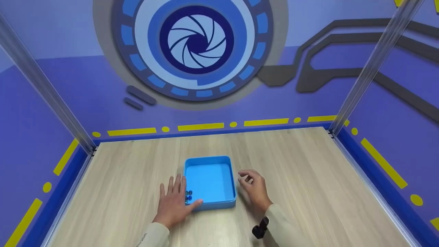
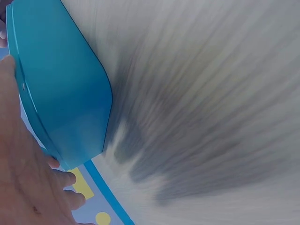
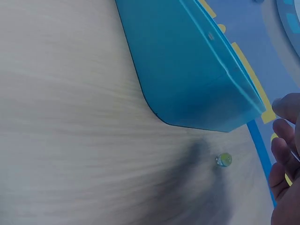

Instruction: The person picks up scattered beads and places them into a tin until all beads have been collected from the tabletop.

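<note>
A shallow, square blue box [image 1: 217, 206] sits on the table, its top uncovered. Several small dark glass marbles [image 1: 190, 198] lie in its front left corner, partly hidden by my left hand [image 1: 173, 205]. That hand rests at the box's left edge with fingers spread straight and the thumb over the front rim. Just right of the box, my right hand [image 1: 256, 190] hovers with loosely bent fingers and a gap between thumb and forefinger; I see nothing held. In the right wrist view, a clear greenish marble [image 3: 224, 160] appears outside the box, near its corner.
The light wood table [image 1: 130, 171] is enclosed by blue-purple printed panels [image 1: 79, 92] with yellow marks. Transparent posts [image 1: 363, 68] stand at the back corners. A black device [image 1: 260, 228] is strapped to the right wrist.
</note>
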`<state>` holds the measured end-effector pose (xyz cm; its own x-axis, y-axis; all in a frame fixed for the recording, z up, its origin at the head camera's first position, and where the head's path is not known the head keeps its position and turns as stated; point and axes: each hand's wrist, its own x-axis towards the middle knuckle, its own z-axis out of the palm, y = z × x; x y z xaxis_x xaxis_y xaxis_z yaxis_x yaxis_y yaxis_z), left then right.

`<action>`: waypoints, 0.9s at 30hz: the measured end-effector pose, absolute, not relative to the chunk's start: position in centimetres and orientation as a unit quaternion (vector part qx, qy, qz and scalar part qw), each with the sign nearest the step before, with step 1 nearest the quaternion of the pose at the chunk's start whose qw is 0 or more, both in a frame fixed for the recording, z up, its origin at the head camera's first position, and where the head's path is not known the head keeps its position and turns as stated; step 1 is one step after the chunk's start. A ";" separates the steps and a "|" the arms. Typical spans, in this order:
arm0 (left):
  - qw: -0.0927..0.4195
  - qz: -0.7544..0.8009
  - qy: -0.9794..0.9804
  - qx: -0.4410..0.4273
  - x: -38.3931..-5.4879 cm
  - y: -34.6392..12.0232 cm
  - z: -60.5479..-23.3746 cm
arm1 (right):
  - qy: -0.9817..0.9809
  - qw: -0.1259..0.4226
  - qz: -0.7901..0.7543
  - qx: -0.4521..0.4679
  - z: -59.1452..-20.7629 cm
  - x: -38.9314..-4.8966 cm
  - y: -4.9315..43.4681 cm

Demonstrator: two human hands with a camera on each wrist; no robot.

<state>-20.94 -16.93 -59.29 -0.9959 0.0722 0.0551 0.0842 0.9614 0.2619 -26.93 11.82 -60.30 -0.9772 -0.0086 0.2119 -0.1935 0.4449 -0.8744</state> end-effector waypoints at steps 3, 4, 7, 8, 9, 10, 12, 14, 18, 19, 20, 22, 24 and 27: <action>0.027 -0.129 -0.991 -0.039 -20.9 -17.0 -59.3 | -0.844 0.088 0.526 0.061 -60.4 -26.9 12.1; 0.027 -0.129 -0.990 -0.038 -20.9 -17.0 -59.3 | -0.843 0.087 0.527 0.061 -60.5 -26.9 12.2; 0.026 -0.131 -0.990 -0.036 -20.8 -17.0 -59.3 | -0.844 0.086 0.527 0.057 -60.5 -26.9 12.4; 0.026 -0.131 -0.990 -0.036 -20.8 -17.0 -59.3 | -0.844 0.086 0.526 0.055 -60.6 -26.9 12.5; 0.026 -0.130 -0.991 -0.036 -20.9 -17.0 -59.3 | -0.844 0.085 0.527 0.053 -60.6 -26.9 12.6; 0.026 -0.129 -0.991 -0.036 -20.9 -17.0 -59.4 | -0.844 0.081 0.528 0.050 -60.7 -26.9 12.6; 0.027 -0.127 -0.991 -0.037 -20.9 -17.0 -59.4 | -0.844 0.077 0.529 0.046 -60.8 -26.9 12.7; 0.027 -0.127 -0.991 -0.036 -20.9 -17.0 -59.4 | -0.844 0.074 0.530 0.047 -60.9 -26.8 12.7; 0.026 -0.133 -0.990 -0.035 -20.9 -17.0 -59.3 | -0.840 0.077 0.534 0.053 -61.0 -26.8 12.6; 0.026 -0.135 -0.990 -0.035 -20.9 -17.1 -59.3 | -0.840 0.080 0.534 0.054 -61.1 -26.8 12.6; 0.027 -0.136 -0.990 -0.035 -20.9 -17.0 -59.3 | -0.840 0.083 0.534 0.055 -61.2 -26.8 12.6; 0.029 -0.137 -0.989 -0.036 -20.9 -17.1 -59.3 | -0.841 0.091 0.530 0.060 -61.3 -26.8 12.6; 0.033 -0.138 -0.989 -0.037 -20.9 -17.0 -59.4 | -0.844 0.098 0.523 0.063 -61.4 -26.7 12.6; 0.034 -0.140 -0.989 -0.038 -20.8 -17.0 -59.4 | -0.849 0.101 0.515 0.062 -61.5 -26.5 12.6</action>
<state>-20.82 -16.99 -59.43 -0.9949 0.0659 0.0769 0.0846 0.9581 0.2736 -26.54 12.63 -61.52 -0.9719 -0.0008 0.2352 -0.2090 0.4620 -0.8619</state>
